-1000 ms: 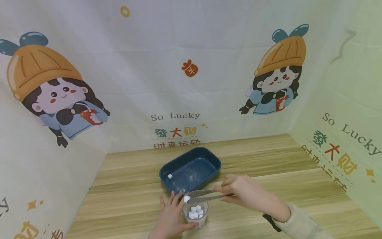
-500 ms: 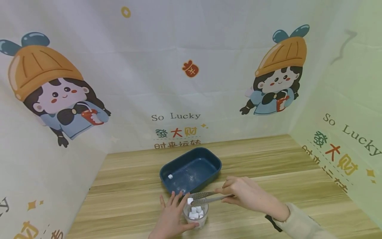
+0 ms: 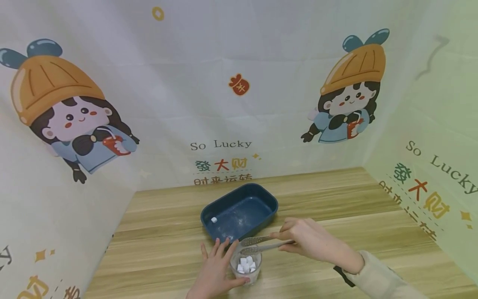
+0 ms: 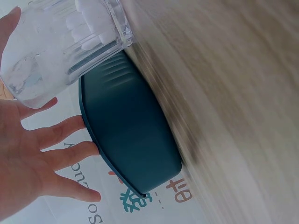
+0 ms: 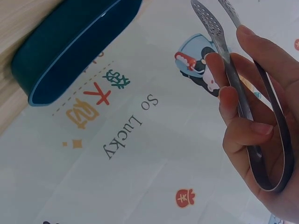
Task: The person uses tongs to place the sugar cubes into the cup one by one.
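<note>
A clear glass [image 3: 255, 279] with several white cubes [image 3: 245, 265] in it stands near the front of the table. My left hand [image 3: 213, 270] holds it between thumb and index finger. The other left fingers are spread, and in the left wrist view they lie near or against the rim of a dark blue dish [image 4: 131, 126]. My right hand [image 3: 311, 241] grips metal tongs [image 3: 257, 249] with perforated tips. Those tips stand apart over the glass's mouth, with no cube seen between them. One white cube [image 3: 214, 220] lies inside the dish at its left end.
The dish sits just behind the glass, with pale powdery marks on its floor. A wood-patterned table [image 3: 328, 199] lies beneath everything. Printed cloth walls [image 3: 276, 124] close off the back and both sides. A dark strap [image 3: 343, 276] shows by the right sleeve.
The tongs held a white cube over the glass, moved it slightly to the right, then parted and let it go. The left hand and the dish have stayed in place.
</note>
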The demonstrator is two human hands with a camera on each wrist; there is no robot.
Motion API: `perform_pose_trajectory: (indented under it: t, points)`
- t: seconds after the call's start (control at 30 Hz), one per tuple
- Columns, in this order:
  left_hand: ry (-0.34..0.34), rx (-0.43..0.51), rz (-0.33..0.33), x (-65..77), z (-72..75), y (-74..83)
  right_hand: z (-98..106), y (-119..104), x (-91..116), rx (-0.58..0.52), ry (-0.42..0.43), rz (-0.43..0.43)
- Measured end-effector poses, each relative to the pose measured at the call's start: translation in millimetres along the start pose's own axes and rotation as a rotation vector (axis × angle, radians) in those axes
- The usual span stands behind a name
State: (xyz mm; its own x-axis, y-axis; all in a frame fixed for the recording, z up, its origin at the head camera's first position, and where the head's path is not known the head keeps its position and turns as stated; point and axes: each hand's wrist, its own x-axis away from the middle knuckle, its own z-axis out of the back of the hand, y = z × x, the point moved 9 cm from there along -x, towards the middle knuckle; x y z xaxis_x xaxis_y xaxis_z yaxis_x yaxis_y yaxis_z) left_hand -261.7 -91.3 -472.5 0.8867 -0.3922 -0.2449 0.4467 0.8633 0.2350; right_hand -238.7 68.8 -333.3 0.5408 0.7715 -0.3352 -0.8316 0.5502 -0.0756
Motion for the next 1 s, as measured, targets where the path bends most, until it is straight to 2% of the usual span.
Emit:
perform_pose_trajectory:
  t: [0.23, 0.6, 0.83, 1.0]
  points:
    - [0.018, -0.005, -0.005, 0.1, 1.2, 0.8, 2.4, 0.1, 0.5, 0.004, 0.005, 0.004]
    - [-0.014, -0.004, 0.008, -0.1, -0.5, -0.2, 8.7, 2.0, 1.4, 0.005, 0.073, 0.045]
    - [0.001, 0.001, 0.0, -0.6, 1.8, 0.3, 8.5, 4.0, 1.8, 0.014, 0.084, 0.048]
    - [-0.013, 0.011, 0.0, 0.4, 1.5, 0.7, 10.3, 2.5, 0.0, 0.043, 0.118, 0.073]
